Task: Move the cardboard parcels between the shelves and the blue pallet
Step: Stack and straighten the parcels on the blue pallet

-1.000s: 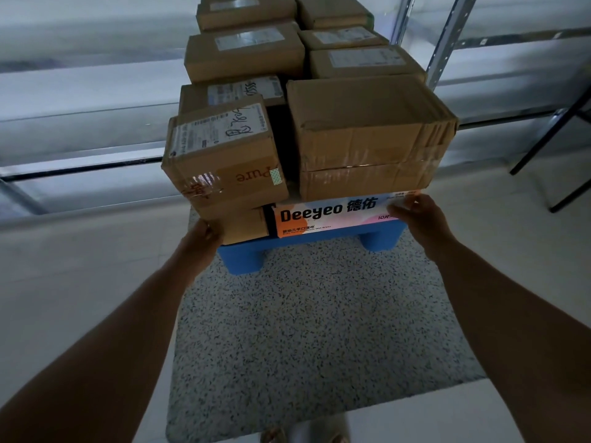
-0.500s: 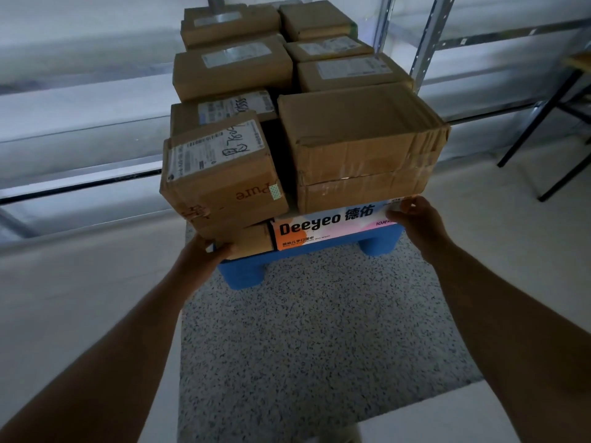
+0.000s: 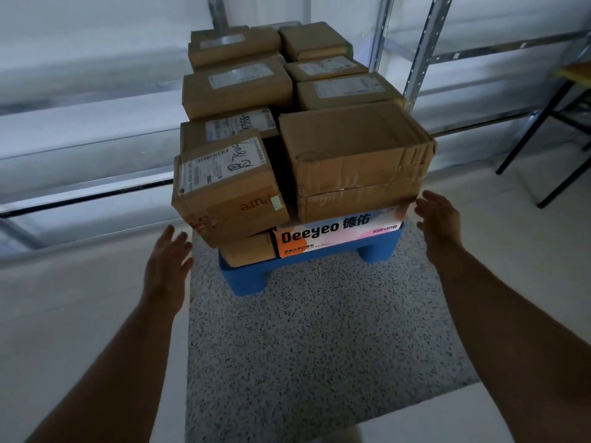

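Speckled floor mat [image 3: 319, 346] on pale floor [image 3: 80, 298]; black-legged table [image 3: 563, 100] far right.

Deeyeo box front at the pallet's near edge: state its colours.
Deeyeo box: orange at left, white and pink to the right, dark lettering; head view.

Most of the blue pallet [image 3: 246, 279] is covered by stacked parcels, showing only its near edge and two legs. The small brown box [image 3: 248, 250] sits mostly under the tilted labelled parcel [image 3: 224, 187]. At far right, the black table frame [image 3: 556, 123] is cut by the frame's edge. Label print is unreadably small.
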